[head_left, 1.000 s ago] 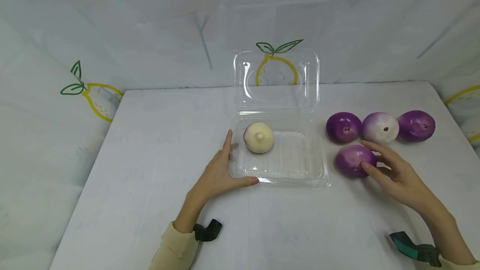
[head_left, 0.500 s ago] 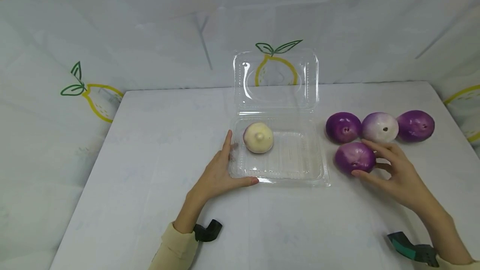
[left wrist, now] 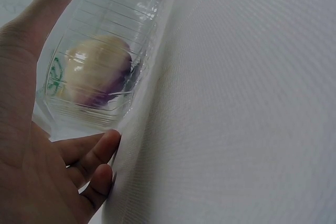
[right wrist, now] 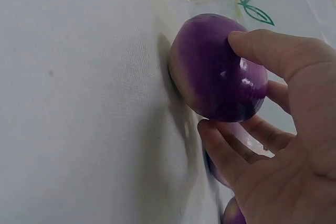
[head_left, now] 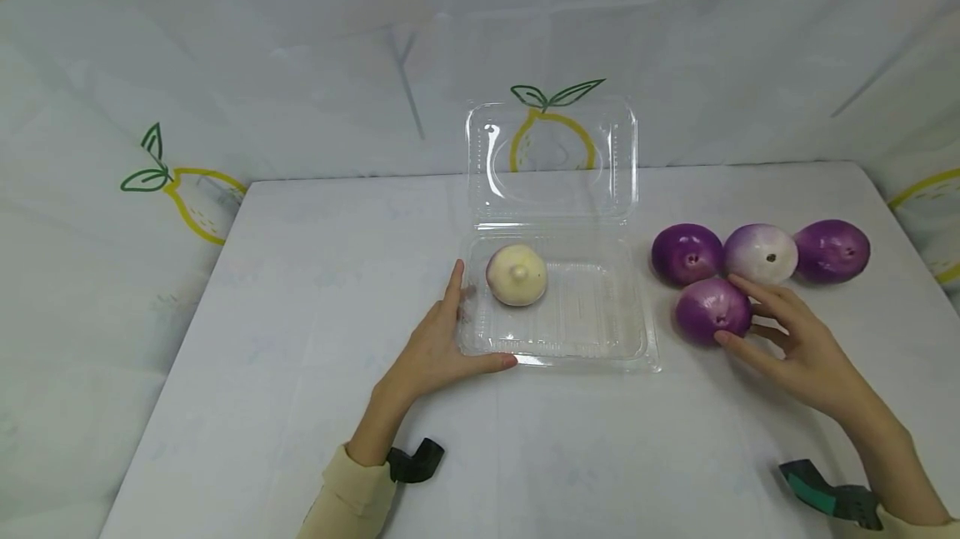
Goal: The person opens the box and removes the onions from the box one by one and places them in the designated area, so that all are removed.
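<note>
My right hand (head_left: 795, 347) pinches a purple turnip (head_left: 712, 311) between thumb and fingertips at the table's right side. In the right wrist view the thumb lies on one side of this turnip (right wrist: 218, 69) and fingertips touch the opposite side. My left hand (head_left: 438, 347) rests spread around the near left corner of a clear plastic clamshell box (head_left: 592, 351), thumb along the front edge, forefinger along the left side. The lid (head_left: 555, 202) stands raised at the back. Inside, at the left, sits a turnip (head_left: 517, 275), its cream end with a nub facing up.
Behind the right hand, a row holds a dark purple turnip (head_left: 687, 255), a paler white-purple turnip (head_left: 761, 254) and another purple turnip (head_left: 832, 252). A white cloth covers the table (head_left: 315, 289). A lemon-print curtain (head_left: 300, 64) hangs behind it.
The right thumb has shifted and the pinched turnip has turned, so its small end mark now faces the front. The turnip sits slightly farther back. The left hand and box have stayed put.
</note>
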Available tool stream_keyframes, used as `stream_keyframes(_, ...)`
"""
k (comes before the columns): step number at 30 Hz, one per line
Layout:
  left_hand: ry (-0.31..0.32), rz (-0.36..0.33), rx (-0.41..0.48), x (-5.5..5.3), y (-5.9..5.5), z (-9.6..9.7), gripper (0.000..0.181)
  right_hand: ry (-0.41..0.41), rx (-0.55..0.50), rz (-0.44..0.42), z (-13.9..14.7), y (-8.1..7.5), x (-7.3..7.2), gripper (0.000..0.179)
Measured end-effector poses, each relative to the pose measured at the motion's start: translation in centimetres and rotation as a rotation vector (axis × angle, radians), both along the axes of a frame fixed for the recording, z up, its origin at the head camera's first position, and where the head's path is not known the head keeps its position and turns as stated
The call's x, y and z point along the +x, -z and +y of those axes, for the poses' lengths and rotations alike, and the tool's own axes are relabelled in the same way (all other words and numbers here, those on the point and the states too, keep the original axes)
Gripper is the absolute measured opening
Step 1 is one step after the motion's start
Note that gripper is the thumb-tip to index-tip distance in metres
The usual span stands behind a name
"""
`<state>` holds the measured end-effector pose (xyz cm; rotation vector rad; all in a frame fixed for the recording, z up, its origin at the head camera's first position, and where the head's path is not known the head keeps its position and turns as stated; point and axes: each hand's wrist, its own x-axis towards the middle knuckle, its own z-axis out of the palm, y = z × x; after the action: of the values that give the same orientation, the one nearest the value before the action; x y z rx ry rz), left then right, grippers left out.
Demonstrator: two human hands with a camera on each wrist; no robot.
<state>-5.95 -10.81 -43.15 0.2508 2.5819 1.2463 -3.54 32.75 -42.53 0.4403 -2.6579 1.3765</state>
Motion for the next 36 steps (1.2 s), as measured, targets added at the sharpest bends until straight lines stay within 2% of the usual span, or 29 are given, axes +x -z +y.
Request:
stream_keyframes(12, 0.002, 0.002, 0.002, 0.1, 0.0, 0.0, 0.139, 0.012, -0.004, -0.020, -0.2, -0.3, 0.2, 0.083)
stream_keyframes(25, 0.001, 0.000, -0.002, 0.0, 0.1, 0.0, 0.138, 0.015, -0.015, 0.026, -0.2, -0.5, 0.2, 0.084)
stream_keyframes(32, 0.006, 0.002, -0.010, -0.1, 0.2, 0.0, 0.139, 0.007, -0.003, 0.102, -0.3, -1.2, 0.1, 0.082)
stream_keyframes(36, 0.009, 0.004, -0.011, -0.2, 0.3, -0.1, 0.138, 0.013, 0.003, 0.114, -0.3, -1.5, 0.2, 0.084)
